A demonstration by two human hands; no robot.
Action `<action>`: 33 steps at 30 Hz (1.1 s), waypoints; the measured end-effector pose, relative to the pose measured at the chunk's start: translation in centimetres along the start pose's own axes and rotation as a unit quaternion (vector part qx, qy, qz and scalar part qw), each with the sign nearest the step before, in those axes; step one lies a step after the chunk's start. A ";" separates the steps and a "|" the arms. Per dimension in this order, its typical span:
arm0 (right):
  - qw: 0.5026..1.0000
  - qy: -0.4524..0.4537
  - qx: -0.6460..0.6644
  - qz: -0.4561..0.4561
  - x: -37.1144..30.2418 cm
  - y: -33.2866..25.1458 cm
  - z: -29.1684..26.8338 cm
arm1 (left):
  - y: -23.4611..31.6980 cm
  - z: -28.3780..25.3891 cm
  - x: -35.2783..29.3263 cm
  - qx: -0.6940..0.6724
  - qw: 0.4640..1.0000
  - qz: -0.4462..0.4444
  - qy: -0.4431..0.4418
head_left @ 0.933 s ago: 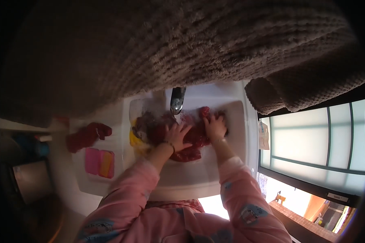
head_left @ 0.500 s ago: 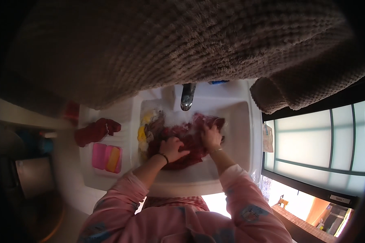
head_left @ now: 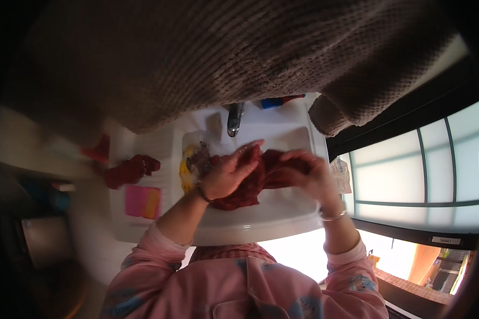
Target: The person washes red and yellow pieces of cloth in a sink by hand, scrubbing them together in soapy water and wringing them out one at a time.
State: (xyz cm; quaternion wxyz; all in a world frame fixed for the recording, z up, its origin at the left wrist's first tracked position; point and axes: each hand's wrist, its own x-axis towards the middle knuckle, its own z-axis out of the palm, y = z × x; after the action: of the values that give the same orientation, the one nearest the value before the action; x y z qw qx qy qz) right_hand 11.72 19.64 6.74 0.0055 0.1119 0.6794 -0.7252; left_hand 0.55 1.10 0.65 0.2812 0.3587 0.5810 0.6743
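A wet dark red cloth is lifted partly out of the white sink and stretched between my hands. My left hand has it between the thumb and the long, straight fingers. To the right, my right hand, slightly blurred, grips the other end with bent fingers. The cloth's lower part hangs over the basin. Left of it in the basin lie a yellow cloth and a greyish-brown cloth, with suds around them. The chrome tap stands beyond my hands.
On the ridged left ledge lie a bundled red cloth and a pink soap box with an orange piece in it. A thick grey towel hangs across the top. Behind the tap is a blue container; a packet stands right.
Both hands have risen from the basin, lifting the red cloth. My right hand has moved right and nearer, drawing the cloth out sideways. The whole view has shifted slightly.
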 end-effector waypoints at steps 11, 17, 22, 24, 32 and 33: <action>0.879 0.206 -0.111 -0.415 -2.5 -14.3 -0.6 | 17.3 -4.0 1.6 -0.118 0.958 0.247 -0.087; 0.952 0.025 -0.302 -0.052 0.7 6.9 -2.4 | -3.1 -4.3 -3.4 0.035 0.994 -0.099 -0.016; 0.981 0.004 -0.194 0.013 -2.2 18.1 3.5 | -10.9 1.3 -7.7 0.010 0.979 -0.201 0.004; 0.881 -0.026 -0.367 -0.298 -1.3 21.1 4.9 | -7.8 4.1 -7.1 0.107 0.991 -0.074 -0.034; 0.965 0.057 -0.185 -0.174 -0.5 -6.9 4.4 | -5.9 -3.4 -8.5 -0.197 0.898 -0.353 0.173; 0.943 0.075 -0.199 -0.256 -1.1 -9.4 3.8 | -6.7 -2.1 -8.3 -0.225 0.874 -0.397 0.167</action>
State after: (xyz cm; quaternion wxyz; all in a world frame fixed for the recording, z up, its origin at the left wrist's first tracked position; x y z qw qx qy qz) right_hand 10.72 16.42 16.42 -0.2089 -0.0152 0.8140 -0.5418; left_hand 3.44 -5.64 -7.42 0.4969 -0.0934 0.5459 0.6681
